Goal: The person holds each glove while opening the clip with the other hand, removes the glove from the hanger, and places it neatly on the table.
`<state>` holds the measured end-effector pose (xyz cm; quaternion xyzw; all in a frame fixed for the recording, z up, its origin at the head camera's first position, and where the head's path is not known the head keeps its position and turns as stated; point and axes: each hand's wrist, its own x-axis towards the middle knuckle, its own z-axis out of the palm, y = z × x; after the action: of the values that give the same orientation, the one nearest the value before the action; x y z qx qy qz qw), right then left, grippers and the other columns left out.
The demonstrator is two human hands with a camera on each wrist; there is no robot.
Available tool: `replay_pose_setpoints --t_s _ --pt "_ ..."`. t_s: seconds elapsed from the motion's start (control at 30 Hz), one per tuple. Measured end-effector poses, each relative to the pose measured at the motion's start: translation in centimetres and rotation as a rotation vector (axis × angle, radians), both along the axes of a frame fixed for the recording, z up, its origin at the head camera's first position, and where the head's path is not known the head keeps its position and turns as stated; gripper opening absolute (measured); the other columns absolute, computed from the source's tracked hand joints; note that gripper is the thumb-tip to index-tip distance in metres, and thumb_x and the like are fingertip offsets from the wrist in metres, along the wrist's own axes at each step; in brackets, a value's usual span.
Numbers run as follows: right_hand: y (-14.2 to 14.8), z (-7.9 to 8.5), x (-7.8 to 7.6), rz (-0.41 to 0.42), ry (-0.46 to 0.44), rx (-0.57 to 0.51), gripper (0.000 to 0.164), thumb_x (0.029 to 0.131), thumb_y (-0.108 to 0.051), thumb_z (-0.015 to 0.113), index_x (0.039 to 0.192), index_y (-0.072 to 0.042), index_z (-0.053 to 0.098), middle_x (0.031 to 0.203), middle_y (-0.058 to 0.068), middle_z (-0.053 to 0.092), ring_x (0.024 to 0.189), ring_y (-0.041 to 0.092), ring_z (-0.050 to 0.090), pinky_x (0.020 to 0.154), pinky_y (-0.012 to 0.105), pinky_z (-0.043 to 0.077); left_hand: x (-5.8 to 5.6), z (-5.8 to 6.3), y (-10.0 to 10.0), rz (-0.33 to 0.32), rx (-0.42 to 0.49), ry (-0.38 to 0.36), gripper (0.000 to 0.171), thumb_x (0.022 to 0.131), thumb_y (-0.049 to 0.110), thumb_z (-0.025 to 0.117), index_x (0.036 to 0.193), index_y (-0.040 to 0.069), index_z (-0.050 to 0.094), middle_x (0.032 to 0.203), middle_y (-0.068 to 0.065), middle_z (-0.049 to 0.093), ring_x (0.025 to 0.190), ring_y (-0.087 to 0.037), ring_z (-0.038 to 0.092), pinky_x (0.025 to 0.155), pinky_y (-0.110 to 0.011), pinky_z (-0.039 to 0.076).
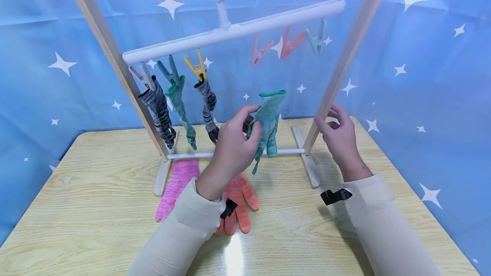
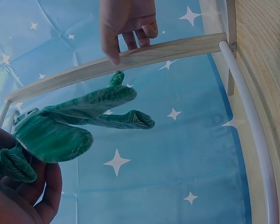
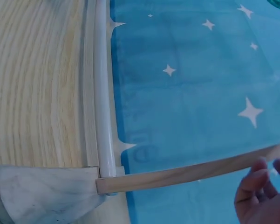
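My left hand (image 1: pixel 235 144) pinches a small green knit glove (image 1: pixel 270 112) near its side, cuff upward and fingers dangling, below the hanger's right half. In the left wrist view the glove's fingers (image 2: pixel 56 140) point away from the hand. My right hand (image 1: pixel 341 137) is at the rack's right wooden post (image 1: pixel 347 58), fingers loosely bent, thumb near or touching the post; contact is hard to tell. A tilted white hanger (image 1: pixel 234 31) bears clothespins. On its lower left hang a black-and-grey knit piece (image 1: pixel 156 107), a green one (image 1: pixel 178 101) and another black-and-grey one (image 1: pixel 208 103).
Two pink clothespins (image 1: pixel 258 50) and a pale green clothespin (image 1: pixel 316 39) hang on the hanger's right half. A pink glove (image 1: pixel 178 186) and an orange glove (image 1: pixel 241 199) lie on the wooden table (image 1: pixel 96 208). A white bar (image 1: pixel 289 151) joins the rack's feet.
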<state>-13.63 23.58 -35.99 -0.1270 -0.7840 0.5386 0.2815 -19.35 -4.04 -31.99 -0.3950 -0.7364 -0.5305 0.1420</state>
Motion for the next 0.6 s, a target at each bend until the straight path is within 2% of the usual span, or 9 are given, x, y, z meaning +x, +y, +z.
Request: replay_pose_setpoints --t_s 0.2,0.37,0.6 --pt "0.2 -0.9 -0.2 -0.052 -0.102 0.111 0.049 0.098 -0.04 0.06 0.141 -0.02 0.053 0.12 -0.008 0.051 0.088 0.006 0.064 0.068 0.02 0.052 -0.1 -0.1 0.1 -0.005 -0.001 0.005 0.034 0.1 0.012 0.051 0.133 0.007 0.059 0.083 -0.004 0.064 0.066 -0.012 0.052 0.055 -0.027 0.045" --pt "0.2 -1.5 -0.6 -0.033 -0.105 0.123 0.043 0.101 -0.034 0.055 0.138 -0.014 0.054 0.127 0.007 0.057 0.072 0.01 0.065 0.059 0.024 0.052 0.0 0.0 0.1 -0.007 -0.003 0.003 0.034 0.1 0.013 0.051 0.132 0.006 0.059 0.081 -0.003 0.062 0.063 -0.013 0.05 0.055 -0.027 0.045" --pt "-0.1 -1.8 -0.9 0.003 -0.089 0.085 0.039 0.103 -0.031 0.052 0.138 -0.014 0.048 0.127 0.012 0.059 0.058 0.009 0.055 0.055 0.025 0.049 0.3 0.1 0.2 -0.03 -0.024 -0.016 0.034 0.1 0.013 0.051 0.133 0.006 0.058 0.083 -0.003 0.062 0.065 -0.013 0.052 0.057 -0.027 0.046"
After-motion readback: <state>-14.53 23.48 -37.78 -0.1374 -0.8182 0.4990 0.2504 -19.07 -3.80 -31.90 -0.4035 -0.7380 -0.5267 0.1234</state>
